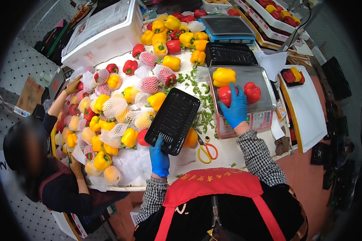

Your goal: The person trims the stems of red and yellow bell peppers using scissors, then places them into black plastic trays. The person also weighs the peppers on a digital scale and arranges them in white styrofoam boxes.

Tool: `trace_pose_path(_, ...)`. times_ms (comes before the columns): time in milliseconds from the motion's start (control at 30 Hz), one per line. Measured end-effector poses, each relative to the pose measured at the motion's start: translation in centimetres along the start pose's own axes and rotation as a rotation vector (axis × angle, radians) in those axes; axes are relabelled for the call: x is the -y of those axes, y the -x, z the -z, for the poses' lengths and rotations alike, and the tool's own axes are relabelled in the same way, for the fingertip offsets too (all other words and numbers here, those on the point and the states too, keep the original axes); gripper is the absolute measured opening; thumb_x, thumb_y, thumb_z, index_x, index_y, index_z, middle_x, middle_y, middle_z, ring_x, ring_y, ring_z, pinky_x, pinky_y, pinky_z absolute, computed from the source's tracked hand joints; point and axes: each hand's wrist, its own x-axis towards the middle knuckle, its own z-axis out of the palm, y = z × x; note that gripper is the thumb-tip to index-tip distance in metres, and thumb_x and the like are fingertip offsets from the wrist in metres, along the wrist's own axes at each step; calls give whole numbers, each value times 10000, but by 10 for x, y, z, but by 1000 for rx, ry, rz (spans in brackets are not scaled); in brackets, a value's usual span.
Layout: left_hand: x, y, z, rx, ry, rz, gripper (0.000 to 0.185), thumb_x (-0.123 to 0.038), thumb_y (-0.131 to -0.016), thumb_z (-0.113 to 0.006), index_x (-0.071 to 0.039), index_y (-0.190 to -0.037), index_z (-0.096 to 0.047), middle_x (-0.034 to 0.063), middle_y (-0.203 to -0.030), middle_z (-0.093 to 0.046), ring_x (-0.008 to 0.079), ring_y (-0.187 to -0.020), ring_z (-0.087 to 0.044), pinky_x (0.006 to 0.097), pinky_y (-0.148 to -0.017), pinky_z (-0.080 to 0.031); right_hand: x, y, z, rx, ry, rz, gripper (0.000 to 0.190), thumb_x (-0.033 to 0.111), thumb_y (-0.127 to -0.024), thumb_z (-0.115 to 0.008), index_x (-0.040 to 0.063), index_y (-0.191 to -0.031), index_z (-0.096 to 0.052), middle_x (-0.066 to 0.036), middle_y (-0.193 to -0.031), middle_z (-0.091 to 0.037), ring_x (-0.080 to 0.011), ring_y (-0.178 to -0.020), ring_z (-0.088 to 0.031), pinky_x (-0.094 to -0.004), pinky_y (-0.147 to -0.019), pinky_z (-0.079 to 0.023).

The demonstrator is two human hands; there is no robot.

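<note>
My left hand (159, 158), in a blue glove, grips the near end of a black plastic tray (173, 120). The tray is tilted above the table, with nothing in it. My right hand (236, 110), gloved in blue too, has its thumb and fingers around a red bell pepper (224, 94) on the steel pan (259, 75) of a red digital scale (261, 121). Beside that pepper on the pan are a yellow bell pepper (223, 76) and a second red bell pepper (252, 92).
Scissors (207, 152) and cut green stems (203, 117) lie between tray and scale. Peppers, many in foam nets (113, 107), cover the table's left, where a co-worker's hands (74, 86) reach. Behind stand stacked black trays (230, 54), a blue scale (229, 28) and a foam box (108, 33).
</note>
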Motion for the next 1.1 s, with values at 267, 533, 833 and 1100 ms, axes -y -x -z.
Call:
trace_pose_path(267,-20,10,9,9,-130,59,438,-262,-989,-590,1,-1335,-541,83,-1224,-646,176,-1077,-650,313,-918,-539,5,2,11,-12,-321,86,830,167,-743,-737,75,-1490,-387,-219,-1363,-476,-409,-1232,-486,-462,-1073,-398)
trace_pose_path(533,-35,30,0,116,-83,172,480,-359,-1015,-559,-22,-1355,-519,84,-1235,-641,162,-1076,-646,307,-925,-531,131,32,68,435,-432,776,843,136,-673,-753,93,-1460,-452,-189,-1392,-486,-399,-1233,-509,-479,-1052,-425)
trace_pose_path(833,-16,47,-8,185,26,193,545,-381,-1017,-531,-36,-1427,-432,124,-1336,-572,248,-1187,-598,401,-1000,-504,166,55,45,567,-772,756,967,220,-688,-843,57,-1510,-361,-218,-1503,-379,-392,-1384,-390,-461,-1147,-334)
trace_pose_path(1100,-18,40,-6,134,-129,92,582,-408,-1025,-517,-26,-1451,-407,131,-1351,-565,232,-1195,-595,380,-1009,-494,155,66,34,630,-706,603,1063,266,-686,-862,39,-1540,-271,-231,-1526,-345,-397,-1364,-403,-436,-1134,-353)
